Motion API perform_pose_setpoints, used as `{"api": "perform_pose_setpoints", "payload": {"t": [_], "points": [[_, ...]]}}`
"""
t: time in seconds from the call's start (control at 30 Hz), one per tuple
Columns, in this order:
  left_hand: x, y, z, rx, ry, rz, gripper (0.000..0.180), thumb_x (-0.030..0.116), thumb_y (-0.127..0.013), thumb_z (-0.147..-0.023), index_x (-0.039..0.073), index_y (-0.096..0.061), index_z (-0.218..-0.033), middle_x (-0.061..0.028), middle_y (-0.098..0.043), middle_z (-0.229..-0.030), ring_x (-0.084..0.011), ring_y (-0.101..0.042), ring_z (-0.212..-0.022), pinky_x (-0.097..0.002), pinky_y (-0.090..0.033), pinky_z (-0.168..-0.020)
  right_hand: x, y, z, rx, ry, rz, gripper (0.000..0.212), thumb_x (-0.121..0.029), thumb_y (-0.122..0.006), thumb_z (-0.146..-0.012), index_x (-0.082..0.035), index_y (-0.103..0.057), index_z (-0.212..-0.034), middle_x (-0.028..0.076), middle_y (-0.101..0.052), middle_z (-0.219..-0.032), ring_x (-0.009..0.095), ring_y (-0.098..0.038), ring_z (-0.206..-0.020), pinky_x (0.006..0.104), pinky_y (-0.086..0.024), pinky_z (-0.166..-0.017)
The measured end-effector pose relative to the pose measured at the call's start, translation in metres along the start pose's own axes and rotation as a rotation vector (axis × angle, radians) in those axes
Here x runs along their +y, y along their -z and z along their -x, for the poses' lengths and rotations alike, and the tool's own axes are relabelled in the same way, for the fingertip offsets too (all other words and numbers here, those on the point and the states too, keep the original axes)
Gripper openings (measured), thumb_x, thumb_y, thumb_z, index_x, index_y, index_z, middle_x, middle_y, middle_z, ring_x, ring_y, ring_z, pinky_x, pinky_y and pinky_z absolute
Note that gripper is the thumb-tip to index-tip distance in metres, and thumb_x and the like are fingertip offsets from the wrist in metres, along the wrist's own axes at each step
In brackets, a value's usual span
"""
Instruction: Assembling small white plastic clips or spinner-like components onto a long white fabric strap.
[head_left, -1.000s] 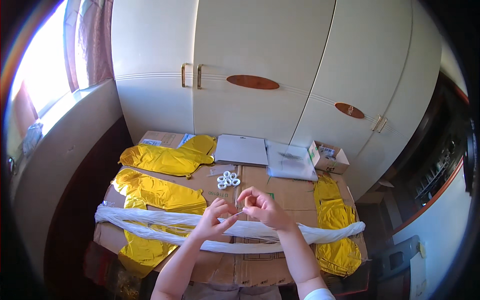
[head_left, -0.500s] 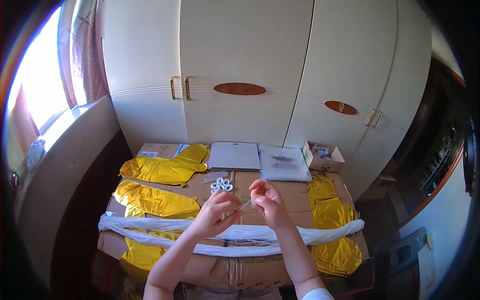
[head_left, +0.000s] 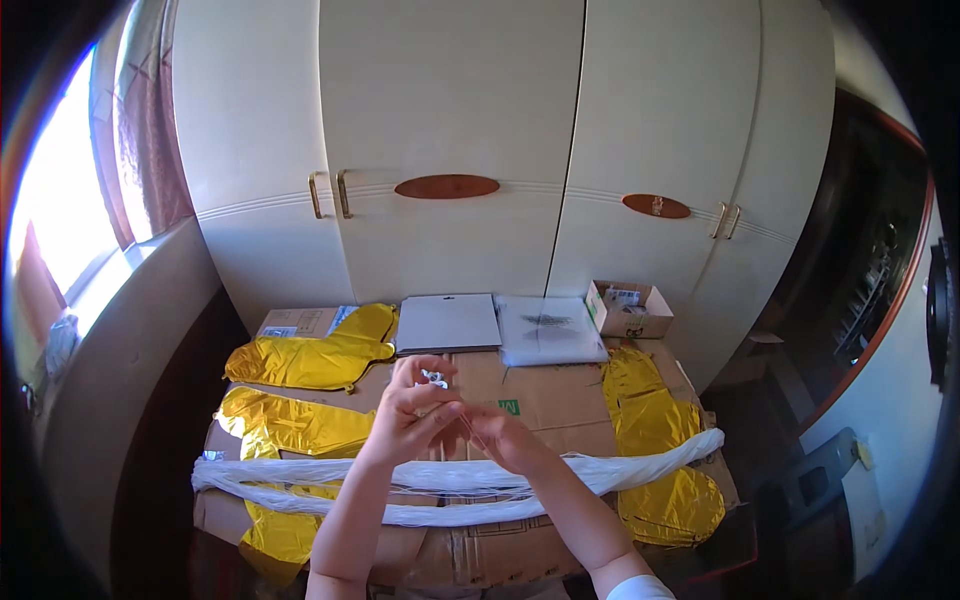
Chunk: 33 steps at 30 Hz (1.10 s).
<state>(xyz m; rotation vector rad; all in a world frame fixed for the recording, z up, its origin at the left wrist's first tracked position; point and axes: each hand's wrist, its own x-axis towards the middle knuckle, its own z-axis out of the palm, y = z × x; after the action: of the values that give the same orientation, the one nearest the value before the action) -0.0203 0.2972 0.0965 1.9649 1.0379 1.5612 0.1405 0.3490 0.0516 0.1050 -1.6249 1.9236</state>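
Observation:
My left hand (head_left: 412, 412) is closed, thumb against fingers, pinching a thin white strand (head_left: 466, 424). Close beside it, my right hand (head_left: 503, 440) has its fingers bent together around the same strand, though they are slightly blurred. Both hands are held above a long bundle of white strands (head_left: 640, 463) laid across the cardboard. Several white rings (head_left: 437, 379) lie just beyond my left hand, which partly hides them.
Yellow foil balloons lie flat on the left (head_left: 300, 420) and right (head_left: 655, 440) of the cardboard (head_left: 560, 400). Along the back are a stack of grey-white sheets (head_left: 448, 322), clear plastic bags (head_left: 550, 330) and a small open box (head_left: 632, 310). A pale wardrobe (head_left: 450, 100) stands behind.
My hands have come together, the left now overlapping the right's fingertips, and the strand between them shows less. The whole view has shifted slightly, and the rings are now partly covered.

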Motion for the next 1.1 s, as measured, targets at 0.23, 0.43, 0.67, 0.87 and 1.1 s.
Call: {"api": "perform_pose_setpoints", "payload": {"t": [0.23,0.43,0.67,0.87,1.1], "points": [[0.013,0.023,0.003,-0.053,0.277,0.172,0.015,0.013,-0.065,-0.078,0.0,-0.06,-0.074,-0.0031,-0.049,-0.078,-0.011,-0.046,-0.077,-0.0253,-0.038,-0.067,-0.019,0.012,0.009,0.064,-0.193,0.366,0.025,-0.018,-0.052,-0.088,-0.003,-0.054,-0.109,-0.002,-0.055,-0.087,0.004,-0.049,-0.077,0.0195,-0.041,-0.068],[-0.001,0.039,0.008,-0.116,0.401,0.863,0.018,0.017,-0.055,-0.086,0.001,-0.061,-0.081,-0.0075,-0.059,-0.085,-0.0091,-0.053,-0.071,-0.0197,-0.041,-0.061,-0.041,0.016,0.011,0.05,-0.261,0.531,0.024,-0.025,-0.054,-0.089,-0.002,-0.061,-0.094,-0.002,-0.056,-0.076,0.002,-0.048,-0.07,0.0172,-0.04,-0.06],[0.012,0.025,-0.003,0.317,0.249,0.748,0.03,0.013,-0.05,-0.086,0.0,-0.053,-0.112,-0.0105,-0.055,-0.115,-0.0173,-0.055,-0.091,-0.0268,-0.043,-0.076,-0.047,0.025,0.016,0.128,-0.226,0.493,0.023,-0.025,-0.054,-0.089,-0.003,-0.061,-0.087,-0.003,-0.053,-0.069,0.004,-0.046,-0.062,0.0188,-0.039,-0.056],[0.016,0.015,-0.008,0.238,-0.308,-0.92,0.012,0.016,-0.063,-0.075,0.006,-0.063,-0.081,-0.004,-0.059,-0.074,-0.0221,-0.049,-0.073,-0.0303,-0.038,-0.066,-0.061,0.009,0.02,0.278,0.062,0.487,0.019,-0.02,-0.055,-0.088,-0.002,-0.061,-0.085,-0.003,-0.053,-0.066,0.005,-0.045,-0.061,0.0187,-0.038,-0.056],[-0.003,0.022,0.007,-0.195,0.206,1.224,0.02,0.014,-0.05,-0.086,-0.002,-0.06,-0.08,-0.011,-0.059,-0.08,-0.0144,-0.051,-0.07,-0.0272,-0.041,-0.063,-0.048,0.002,0.008,0.377,0.182,0.979,0.015,-0.017,-0.058,-0.085,-0.002,-0.059,-0.082,0.004,-0.055,-0.064,0.009,-0.049,-0.057,0.0229,-0.04,-0.052]]}}
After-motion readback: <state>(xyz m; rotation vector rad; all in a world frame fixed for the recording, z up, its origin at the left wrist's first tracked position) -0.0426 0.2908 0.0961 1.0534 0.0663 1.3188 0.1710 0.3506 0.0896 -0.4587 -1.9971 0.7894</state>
